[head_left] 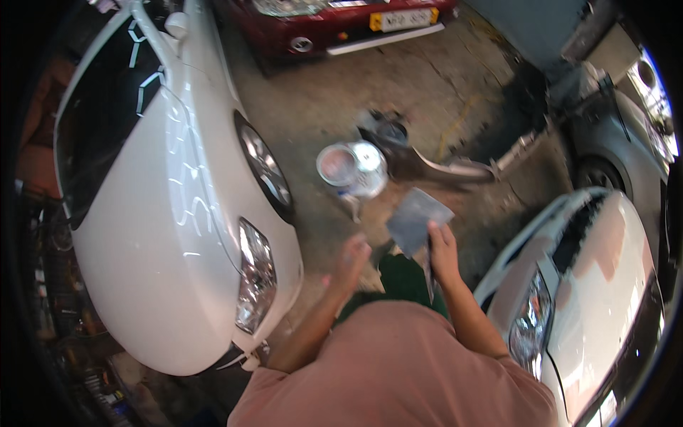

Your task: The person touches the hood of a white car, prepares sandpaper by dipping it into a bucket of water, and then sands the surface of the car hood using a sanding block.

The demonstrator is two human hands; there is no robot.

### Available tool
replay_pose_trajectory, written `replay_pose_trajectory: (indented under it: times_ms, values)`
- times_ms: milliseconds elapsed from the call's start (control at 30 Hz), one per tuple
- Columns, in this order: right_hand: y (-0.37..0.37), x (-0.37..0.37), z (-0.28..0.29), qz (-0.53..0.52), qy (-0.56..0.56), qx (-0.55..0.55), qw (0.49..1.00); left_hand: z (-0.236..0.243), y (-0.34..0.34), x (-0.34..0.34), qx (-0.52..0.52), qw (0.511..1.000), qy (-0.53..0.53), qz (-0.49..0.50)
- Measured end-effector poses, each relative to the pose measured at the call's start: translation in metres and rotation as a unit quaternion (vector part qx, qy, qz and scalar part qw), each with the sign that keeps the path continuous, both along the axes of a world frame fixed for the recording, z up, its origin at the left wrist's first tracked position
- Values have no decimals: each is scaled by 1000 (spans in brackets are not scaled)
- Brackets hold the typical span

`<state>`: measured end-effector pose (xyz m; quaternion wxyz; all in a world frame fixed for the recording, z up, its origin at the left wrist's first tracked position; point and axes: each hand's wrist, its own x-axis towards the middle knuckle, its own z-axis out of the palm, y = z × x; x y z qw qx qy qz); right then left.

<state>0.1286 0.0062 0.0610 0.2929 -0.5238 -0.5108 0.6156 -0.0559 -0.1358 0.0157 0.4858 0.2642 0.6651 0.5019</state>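
My right hand (442, 250) grips a grey rectangular sheet (417, 218), like sandpaper, by its lower corner and holds it up in front of me. My left hand (348, 260) is beside it, a little lower and to the left, fingers loosely apart and holding nothing; it is blurred. Both forearms rise from my pink shirt at the bottom of the view. A white bucket or can (353, 169) stands on the concrete floor just beyond my hands.
A white car (163, 213) fills the left side, its headlight close to my left arm. Another white car front (590, 285) is at the right. A red car (334, 21) sits at the top. A detached grey body panel (441, 167) lies on the floor.
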Motion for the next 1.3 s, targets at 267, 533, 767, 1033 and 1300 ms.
replay_pose_trajectory:
  times_ms: [267, 533, 767, 1033, 1300]
  values:
    - [61, -113, 9, -122, 178, 120, 969, 74, 64, -12, 139, 960, 79, -231]
    - [131, -224, 29, -54, 234, 94, 966, 98, 122, -107, 140, 985, 101, -22]
    - [181, -264, 35, 40, 204, 180, 961, 76, 93, -186, 120, 974, 58, 182]
    - [145, -273, 87, 43, 314, 100, 943, 87, 59, -311, 148, 941, -131, 275]
    - [80, -258, 50, 31, 492, -245, 835, 100, 65, -358, 216, 932, -175, 231]
